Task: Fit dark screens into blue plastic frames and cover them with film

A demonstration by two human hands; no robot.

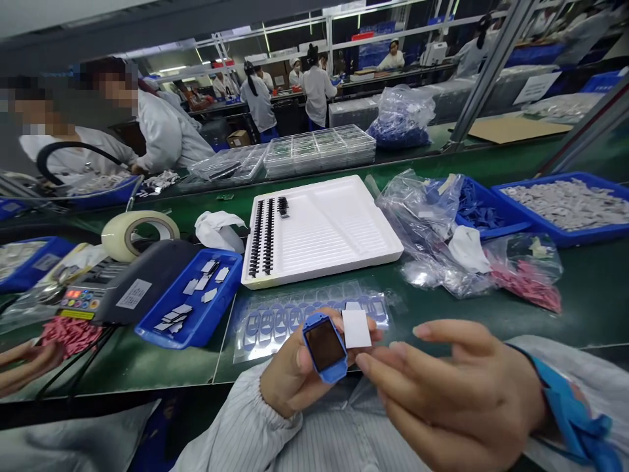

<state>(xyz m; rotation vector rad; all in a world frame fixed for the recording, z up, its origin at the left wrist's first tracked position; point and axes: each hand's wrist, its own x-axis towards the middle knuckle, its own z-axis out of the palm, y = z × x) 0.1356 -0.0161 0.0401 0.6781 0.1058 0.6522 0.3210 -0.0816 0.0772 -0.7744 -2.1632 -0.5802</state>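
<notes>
My left hand (289, 377) holds a small blue watch case (325, 346) with a dark screen, gripped between thumb and fingers close to my chest. A small white rectangular sticker (356, 328) stands beside the case at the fingertips. My right hand (457, 387) reaches in from the right, its fingertips just below the sticker and almost touching the case. Just beyond both hands a clear sheet of blue-outlined films (295, 318) lies on the green bench.
A white tray (344, 229) with rows of black parts sits ahead. At left are a blue bin (191, 298) of white stickers, a tape roll (139, 233) and a dark machine (128, 282). Plastic bags (432, 236) and blue bins (565, 203) lie right. Another person's hand (24, 364) shows at far left.
</notes>
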